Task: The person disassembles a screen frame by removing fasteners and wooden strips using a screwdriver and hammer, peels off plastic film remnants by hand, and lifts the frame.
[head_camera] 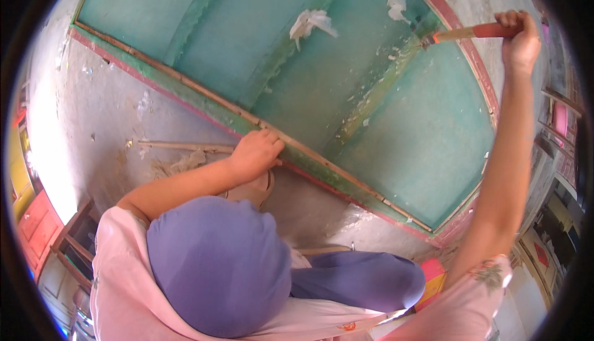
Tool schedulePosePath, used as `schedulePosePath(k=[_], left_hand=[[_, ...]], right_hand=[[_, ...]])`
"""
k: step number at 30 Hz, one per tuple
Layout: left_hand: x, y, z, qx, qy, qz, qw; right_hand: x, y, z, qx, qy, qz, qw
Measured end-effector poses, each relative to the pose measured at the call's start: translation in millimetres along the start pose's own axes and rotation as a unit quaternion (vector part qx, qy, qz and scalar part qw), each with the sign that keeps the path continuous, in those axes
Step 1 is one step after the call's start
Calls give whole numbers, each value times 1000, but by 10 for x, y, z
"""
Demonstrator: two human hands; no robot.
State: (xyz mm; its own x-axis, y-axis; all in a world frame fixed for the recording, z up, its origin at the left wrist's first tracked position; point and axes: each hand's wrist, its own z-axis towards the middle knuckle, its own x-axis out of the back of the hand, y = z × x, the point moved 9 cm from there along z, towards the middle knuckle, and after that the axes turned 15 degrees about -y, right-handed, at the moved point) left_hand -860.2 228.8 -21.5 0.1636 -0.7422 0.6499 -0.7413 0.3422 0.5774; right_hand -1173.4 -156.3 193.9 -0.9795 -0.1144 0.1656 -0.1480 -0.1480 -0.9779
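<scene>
A green panel with a wooden strip (204,89) along its edge lies before me. My right hand (520,39) grips a tool with a red and tan handle (478,31), raised over the panel's right part. Its metal head (426,40) is at the upper end of a yellowish-green band strewn with pale flakes (371,97); whether it touches cannot be told. My left hand (258,152) rests curled on the near edge of the frame, beside the wooden strip. Crumpled white scraps (312,24) lie on the panel.
On the grey floor left of the panel lie a thin stick (185,145) and crumpled pale material (183,165). A red and yellow box (431,280) stands beside my right knee. Wooden furniture (76,243) stands at the left rim, and a pink object (560,123) is at the right.
</scene>
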Motion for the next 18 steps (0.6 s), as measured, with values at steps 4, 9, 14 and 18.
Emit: schedulePosePath(k=[4,9,14,18], left_hand=[[-25,-4,-40,-11,17,-16,1000],[-13,-44,-95,1,1,-4,1000],[103,-69,-4,36,-32,-66,997],[703,38,302,34,72,-221,972]], right_hand=[[180,180,19,-41,-50,116,991],[234,15,-351,-8,9,185,983],[-82,-480,-1154,13,-79,214,973],[-342,-556,-1697,-31,-54,280,958]])
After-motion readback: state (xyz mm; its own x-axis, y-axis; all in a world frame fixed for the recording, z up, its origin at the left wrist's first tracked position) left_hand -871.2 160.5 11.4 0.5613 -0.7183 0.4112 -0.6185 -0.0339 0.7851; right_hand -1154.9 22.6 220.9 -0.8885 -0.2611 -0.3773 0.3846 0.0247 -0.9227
